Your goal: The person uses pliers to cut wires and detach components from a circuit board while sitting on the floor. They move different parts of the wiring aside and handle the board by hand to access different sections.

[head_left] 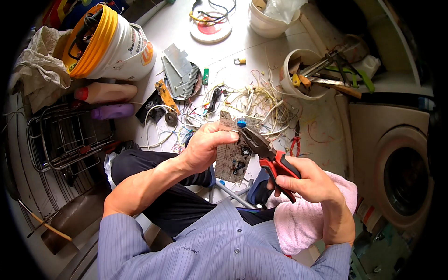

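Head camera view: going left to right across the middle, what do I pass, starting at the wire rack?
Grey wire rack → left hand → beige circuit board → red-and-black-handled pliers → right hand → round door of the beige washing machine.

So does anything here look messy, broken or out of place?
Yes. A tangle of loose wires is strewn over the floor among stripped metal parts. The left hand holds a bare circuit board, out of any casing, while the right hand bites it with red-handled pliers.
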`<state>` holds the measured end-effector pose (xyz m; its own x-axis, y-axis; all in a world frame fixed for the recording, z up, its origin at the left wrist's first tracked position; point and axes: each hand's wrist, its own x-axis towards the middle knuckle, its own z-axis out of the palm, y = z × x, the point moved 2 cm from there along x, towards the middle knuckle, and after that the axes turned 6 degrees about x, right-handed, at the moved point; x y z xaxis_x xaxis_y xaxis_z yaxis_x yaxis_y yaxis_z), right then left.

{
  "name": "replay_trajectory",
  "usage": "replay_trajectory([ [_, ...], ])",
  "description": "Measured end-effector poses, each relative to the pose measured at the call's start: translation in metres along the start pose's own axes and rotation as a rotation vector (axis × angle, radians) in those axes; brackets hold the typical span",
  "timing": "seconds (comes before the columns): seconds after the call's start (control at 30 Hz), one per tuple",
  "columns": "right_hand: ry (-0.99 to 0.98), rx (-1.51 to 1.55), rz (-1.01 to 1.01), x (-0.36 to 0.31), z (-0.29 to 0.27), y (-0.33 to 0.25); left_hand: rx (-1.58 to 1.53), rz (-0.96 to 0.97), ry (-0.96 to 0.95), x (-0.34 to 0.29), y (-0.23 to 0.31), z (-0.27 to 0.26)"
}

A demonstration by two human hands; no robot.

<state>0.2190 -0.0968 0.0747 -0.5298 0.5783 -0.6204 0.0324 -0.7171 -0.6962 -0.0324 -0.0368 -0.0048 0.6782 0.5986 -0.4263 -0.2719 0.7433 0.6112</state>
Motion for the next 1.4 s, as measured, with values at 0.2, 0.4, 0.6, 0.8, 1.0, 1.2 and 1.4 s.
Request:
replay_trajectory([
  [0.2,0.027,0.011,0.035,0.001,0.001,0.002,-0.008,0.005,0.051,0.0,-0.003,0.001],
  [0.4,0.041,0.04,0.022,0.006,-0.001,0.008,0.05,-0.041,0.123,0.001,0.002,0.008],
  [0.6,0.053,0.051,0.033,0.009,-0.005,0.011,0.073,-0.043,0.101,0.002,-0.002,0.007],
  [0.8,0.046,0.039,0.067,0.009,-0.002,0.01,0.368,0.026,0.156,0.001,0.001,0.008],
  [1.0,0.015,0.012,0.121,0.013,0.0,0.01,0.63,0.018,0.193,0.003,-0.001,0.001],
  [1.2,0.008,0.0,0.141,0.014,0.001,0.014,0.665,-0.01,0.165,0.004,0.0,0.005],
  [1.4,0.015,-0.007,0.161,0.016,0.003,0.015,0.853,0.05,0.156,0.003,-0.004,0.005],
])
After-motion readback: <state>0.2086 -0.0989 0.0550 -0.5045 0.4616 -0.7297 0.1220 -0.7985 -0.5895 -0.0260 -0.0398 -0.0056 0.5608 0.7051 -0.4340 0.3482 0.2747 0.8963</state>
